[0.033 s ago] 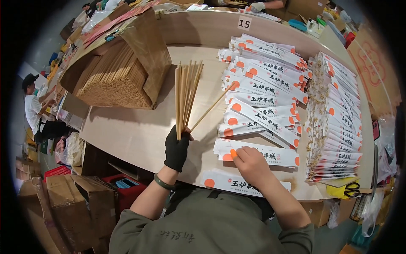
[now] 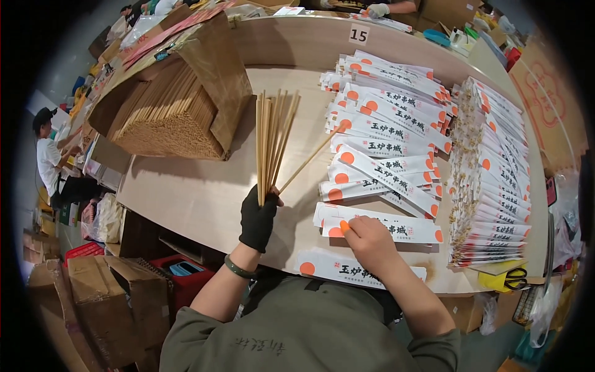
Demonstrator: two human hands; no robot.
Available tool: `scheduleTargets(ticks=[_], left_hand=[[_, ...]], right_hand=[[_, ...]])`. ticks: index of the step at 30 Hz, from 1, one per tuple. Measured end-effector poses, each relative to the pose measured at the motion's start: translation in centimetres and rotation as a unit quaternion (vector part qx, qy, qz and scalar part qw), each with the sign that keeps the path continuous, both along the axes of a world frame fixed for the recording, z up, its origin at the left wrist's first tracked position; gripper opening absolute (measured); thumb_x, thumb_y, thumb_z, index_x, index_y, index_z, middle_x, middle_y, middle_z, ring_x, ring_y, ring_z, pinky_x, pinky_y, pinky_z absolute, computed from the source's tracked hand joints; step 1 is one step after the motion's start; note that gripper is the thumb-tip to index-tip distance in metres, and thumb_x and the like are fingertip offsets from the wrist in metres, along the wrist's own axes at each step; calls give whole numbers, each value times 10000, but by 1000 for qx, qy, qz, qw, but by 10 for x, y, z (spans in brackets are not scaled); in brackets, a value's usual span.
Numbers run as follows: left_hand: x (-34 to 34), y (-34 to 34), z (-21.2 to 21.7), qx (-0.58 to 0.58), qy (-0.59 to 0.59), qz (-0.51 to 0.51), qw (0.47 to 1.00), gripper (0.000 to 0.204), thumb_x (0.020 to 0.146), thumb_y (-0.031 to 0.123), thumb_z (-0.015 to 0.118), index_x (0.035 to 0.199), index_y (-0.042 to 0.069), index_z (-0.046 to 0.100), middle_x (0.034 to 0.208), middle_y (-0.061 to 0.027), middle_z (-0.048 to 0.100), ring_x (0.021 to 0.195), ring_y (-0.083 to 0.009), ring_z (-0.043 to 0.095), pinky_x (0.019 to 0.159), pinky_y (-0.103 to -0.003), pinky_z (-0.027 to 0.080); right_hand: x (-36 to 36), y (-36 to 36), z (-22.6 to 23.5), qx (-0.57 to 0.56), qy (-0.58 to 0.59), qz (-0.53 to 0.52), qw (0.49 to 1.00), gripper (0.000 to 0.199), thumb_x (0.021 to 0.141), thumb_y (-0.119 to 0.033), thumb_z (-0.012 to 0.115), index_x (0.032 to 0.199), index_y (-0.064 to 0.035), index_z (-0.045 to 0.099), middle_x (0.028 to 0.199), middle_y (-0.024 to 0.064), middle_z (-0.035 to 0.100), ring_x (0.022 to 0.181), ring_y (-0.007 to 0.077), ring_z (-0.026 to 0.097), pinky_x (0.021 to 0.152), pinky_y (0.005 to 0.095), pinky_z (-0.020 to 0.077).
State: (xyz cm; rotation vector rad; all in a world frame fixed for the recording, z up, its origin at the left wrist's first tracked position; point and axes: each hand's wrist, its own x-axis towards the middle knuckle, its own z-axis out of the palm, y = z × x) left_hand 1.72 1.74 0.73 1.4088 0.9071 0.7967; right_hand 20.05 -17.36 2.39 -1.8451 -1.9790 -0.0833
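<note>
My left hand [image 2: 259, 217], in a black glove with bare fingertips, is closed around the lower ends of several wooden chopsticks [image 2: 273, 142]. They fan upward, and one chopstick [image 2: 313, 157] leans out to the right, its tip over the printed sleeves. My right hand [image 2: 370, 242] has an orange finger cover on one digit. Its fingers are pressed together on a white paper chopstick sleeve [image 2: 421, 232] with orange dots, lying on other sleeves; the exact grip is partly hidden. Nearer me, more paper sleeves [image 2: 328, 268] lie under my right wrist at the table edge.
A cardboard box [image 2: 223, 80] packed with chopsticks lies at the left of the table [image 2: 204, 192]. Loose piles of printed sleeves [image 2: 384, 130] and a tall stack of filled sleeves [image 2: 489, 180] occupy the right. Black-handled scissors [image 2: 515, 278] rest at the right edge. Another person [image 2: 52, 155] sits far left.
The sleeve under my right hand has shifted slightly to the right with my fingers. My left hand and its chopsticks are nearly still.
</note>
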Motion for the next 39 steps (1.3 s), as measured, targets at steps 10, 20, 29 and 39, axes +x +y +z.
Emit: scheduleTargets(ticks=[10,20,29,39], left_hand=[[-28,-2,8,-99,4,-64,993,123,833,99,588,913,10,618,778,9,573,617,-51,460,572,-190,376],[-56,12,11,-106,77,-86,988,154,835,137,645,924,19,601,757,10,572,588,-28,424,519,-180,336],[-66,30,28,38,133,-159,978,161,811,132,666,900,-1,643,758,-14,627,695,-79,552,640,-237,448],[-68,39,36,85,147,-129,977,125,804,110,660,864,7,621,770,-12,621,730,-89,558,682,-249,453]], right_hand=[[-4,4,-2,68,111,-63,990,153,735,-101,736,798,-27,617,822,101,594,735,276,581,644,352,499],[28,13,49,-1,522,-219,824,122,787,-69,737,838,3,653,742,-15,534,630,59,450,571,229,368],[26,7,58,-6,506,-175,845,111,770,-54,742,831,17,682,735,0,542,642,65,478,579,231,387],[28,3,62,-50,515,-206,831,131,772,-62,740,839,33,678,724,7,548,639,70,492,586,229,396]])
